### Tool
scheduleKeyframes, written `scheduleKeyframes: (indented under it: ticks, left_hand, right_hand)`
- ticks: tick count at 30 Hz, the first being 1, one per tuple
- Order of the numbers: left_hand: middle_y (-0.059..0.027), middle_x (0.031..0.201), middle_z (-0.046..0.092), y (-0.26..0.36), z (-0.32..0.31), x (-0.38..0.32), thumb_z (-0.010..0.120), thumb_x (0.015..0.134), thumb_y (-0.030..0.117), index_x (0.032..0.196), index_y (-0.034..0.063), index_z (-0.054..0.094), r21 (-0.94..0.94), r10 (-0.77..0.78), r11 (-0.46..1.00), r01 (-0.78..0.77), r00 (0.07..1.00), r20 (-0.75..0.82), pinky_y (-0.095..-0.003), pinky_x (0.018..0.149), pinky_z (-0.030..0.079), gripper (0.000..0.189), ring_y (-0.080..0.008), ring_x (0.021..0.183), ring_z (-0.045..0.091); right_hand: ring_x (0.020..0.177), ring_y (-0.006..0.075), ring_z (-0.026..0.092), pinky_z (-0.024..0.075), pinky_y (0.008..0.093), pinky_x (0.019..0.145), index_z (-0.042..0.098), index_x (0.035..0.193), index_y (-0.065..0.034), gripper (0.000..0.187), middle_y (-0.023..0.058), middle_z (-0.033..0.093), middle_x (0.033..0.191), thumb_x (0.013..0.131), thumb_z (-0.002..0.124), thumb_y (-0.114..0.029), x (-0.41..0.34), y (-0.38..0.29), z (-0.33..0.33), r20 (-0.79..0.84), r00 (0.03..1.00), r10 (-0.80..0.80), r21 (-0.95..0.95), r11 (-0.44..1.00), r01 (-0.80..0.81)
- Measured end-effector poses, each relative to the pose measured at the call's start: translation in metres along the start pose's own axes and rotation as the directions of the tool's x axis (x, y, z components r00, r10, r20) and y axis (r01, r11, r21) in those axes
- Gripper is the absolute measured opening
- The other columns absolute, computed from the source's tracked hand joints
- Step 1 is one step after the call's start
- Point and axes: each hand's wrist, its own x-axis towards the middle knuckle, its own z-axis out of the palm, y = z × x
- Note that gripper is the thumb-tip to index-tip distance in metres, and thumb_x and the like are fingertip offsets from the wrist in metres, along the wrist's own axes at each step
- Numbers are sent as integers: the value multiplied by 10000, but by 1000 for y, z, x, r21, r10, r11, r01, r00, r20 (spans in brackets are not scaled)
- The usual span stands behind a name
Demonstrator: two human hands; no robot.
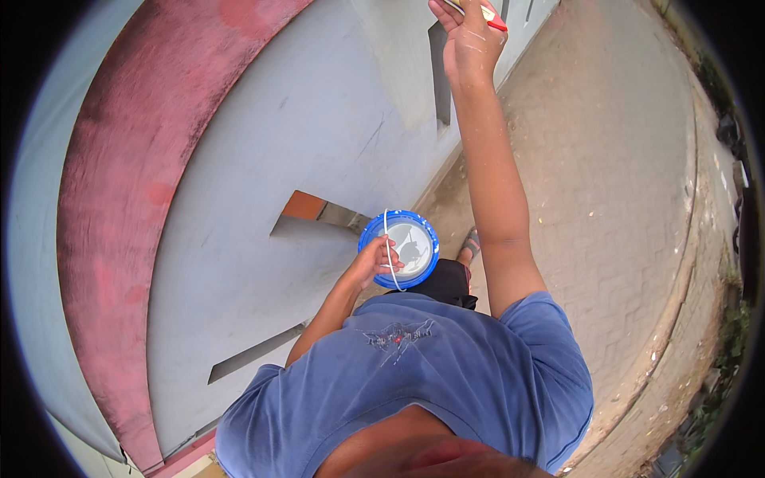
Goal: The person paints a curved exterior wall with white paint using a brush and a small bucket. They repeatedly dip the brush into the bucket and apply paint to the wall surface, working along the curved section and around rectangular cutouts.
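My left hand [378, 261] holds the thin white handle of a blue-rimmed bucket [431, 263] in front of my waist. Pale paint [416, 246] lies inside it, and splashes of white mark its rim. My right hand [473, 45] is raised on an outstretched arm at the top of the view, closed around the handle of a paintbrush [491, 19] with a red end. The brush's bristles are out of view. White paint streaks show on that hand, which is near the light grey wall [287, 125].
The wall has narrow slots [439, 71] and a wedge-shaped opening [305, 206]. A faded pink-red band [122, 179] curves along its upper edge. To the right runs a paved path [597, 179] with a kerb [681, 299] and plants beyond. My sandalled foot [470, 244] stands on the path.
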Motion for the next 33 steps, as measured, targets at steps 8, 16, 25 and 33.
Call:
scheduleKeyframes:
  ticks: [8,16,25,33]
  left_hand:
    - [-71,884,648,2,-1,-1,412,1047,512,1180,91,486,10,-11,1000,11,1000,-2,-410,889,533,447,-259,950,705]
    - [-70,892,647,-4,-6,0,415,1045,526,1182,99,483,-11,6,1000,-6,1000,25,-407,886,530,454,-259,952,705]
    - [-70,900,653,-3,-7,3,415,1043,534,1189,96,488,-6,-1,1000,1,999,38,-412,882,535,468,-260,957,707]
    - [-74,901,648,-4,-8,1,413,1047,532,1185,97,492,-16,9,1000,-8,999,38,-403,879,537,463,-262,953,705]
  right_hand:
    - [930,308,716,639,377,845,595,1115,80,224,207,652,1086,945,623,-62,-87,94,-159,-470,816,337,-90,901,-424]
    - [861,275,721,647,359,804,598,1090,88,202,199,664,1036,961,626,-65,-52,58,-79,-194,969,155,-177,966,-190]
    - [967,330,706,623,413,916,542,1154,92,258,222,639,1085,992,604,-99,-50,35,-23,-42,988,147,120,983,-141]
    - [882,275,726,638,360,843,615,1068,65,170,197,667,1044,977,592,-76,-119,81,-137,-418,860,292,-295,852,-432]
